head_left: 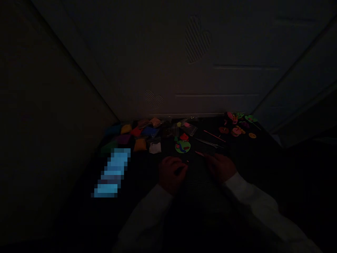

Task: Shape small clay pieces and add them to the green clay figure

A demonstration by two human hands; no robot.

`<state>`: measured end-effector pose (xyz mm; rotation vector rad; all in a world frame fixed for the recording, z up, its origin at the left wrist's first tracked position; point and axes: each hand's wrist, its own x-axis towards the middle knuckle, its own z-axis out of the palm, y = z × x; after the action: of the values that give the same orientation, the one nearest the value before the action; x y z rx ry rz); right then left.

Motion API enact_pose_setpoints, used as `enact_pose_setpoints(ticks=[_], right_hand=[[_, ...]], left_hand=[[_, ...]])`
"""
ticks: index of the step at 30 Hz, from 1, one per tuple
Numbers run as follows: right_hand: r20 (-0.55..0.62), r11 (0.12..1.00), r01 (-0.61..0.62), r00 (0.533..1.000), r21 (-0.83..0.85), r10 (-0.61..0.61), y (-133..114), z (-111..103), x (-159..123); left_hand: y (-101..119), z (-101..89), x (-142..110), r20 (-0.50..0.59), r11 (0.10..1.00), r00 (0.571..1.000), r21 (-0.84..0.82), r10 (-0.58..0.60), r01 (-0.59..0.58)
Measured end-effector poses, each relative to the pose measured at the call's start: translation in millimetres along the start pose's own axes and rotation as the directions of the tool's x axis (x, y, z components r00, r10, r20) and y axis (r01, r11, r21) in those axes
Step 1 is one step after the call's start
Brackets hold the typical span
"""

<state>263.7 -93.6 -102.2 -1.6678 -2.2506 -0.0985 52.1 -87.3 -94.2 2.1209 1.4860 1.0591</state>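
Note:
The light is very dim. My left hand (171, 175) rests low over the dark table, thumb and forefinger closed together; what they pinch, if anything, is too small and dark to name. Near those fingertips lies a tiny pink piece (187, 161). My right hand (220, 166) is closed around a slim pink pointed tool (199, 153), its tip aimed left. Just beyond both hands sits a round green clay piece (182, 147) with blue and red details, and a red shape (184, 136) stands at its far edge.
Several bags of coloured clay, including a white one (155, 148) and an orange one (139, 144), lie at the back left. Scissors (209, 142) and a pink stick (213, 135) lie behind my right hand. Small clay figures (236, 131) stand back right. A blurred lit screen (113, 173) is at left.

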Motion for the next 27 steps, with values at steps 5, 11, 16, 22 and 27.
enact_pose_setpoints(ticks=[5, 11, 16, 22, 27], right_hand=[[-0.097, 0.998, 0.056, 0.994, 0.018, -0.054, -5.9, -11.3, 1.5], [-0.197, 0.877, 0.413, 0.907, 0.247, -0.372, -36.6, -36.4, 24.1], [-0.213, 0.817, 0.472, 0.881, 0.332, -0.422, -40.2, -30.7, 40.8], [-0.162, 0.802, 0.404, 0.914, 0.44, -0.371, -32.1, -21.8, 40.8], [0.046, 0.863, 0.276, 0.945, 0.423, -0.324, -30.3, -12.0, 35.9]], left_hand=[[0.1, -18.1, 2.0, 0.06, 0.987, 0.998, -0.161, 0.006, 0.003], [1.3, -30.4, 18.2, 0.289, 0.92, 0.957, -0.374, -0.008, 0.12], [-4.6, -31.9, 28.2, 0.439, 0.843, 0.898, -0.47, -0.035, 0.262], [-15.9, -37.2, 37.3, 0.464, 0.858, 0.881, -0.411, -0.092, 0.307], [-30.5, -35.4, 43.6, 0.218, 0.985, 0.968, -0.089, -0.126, 0.148]])
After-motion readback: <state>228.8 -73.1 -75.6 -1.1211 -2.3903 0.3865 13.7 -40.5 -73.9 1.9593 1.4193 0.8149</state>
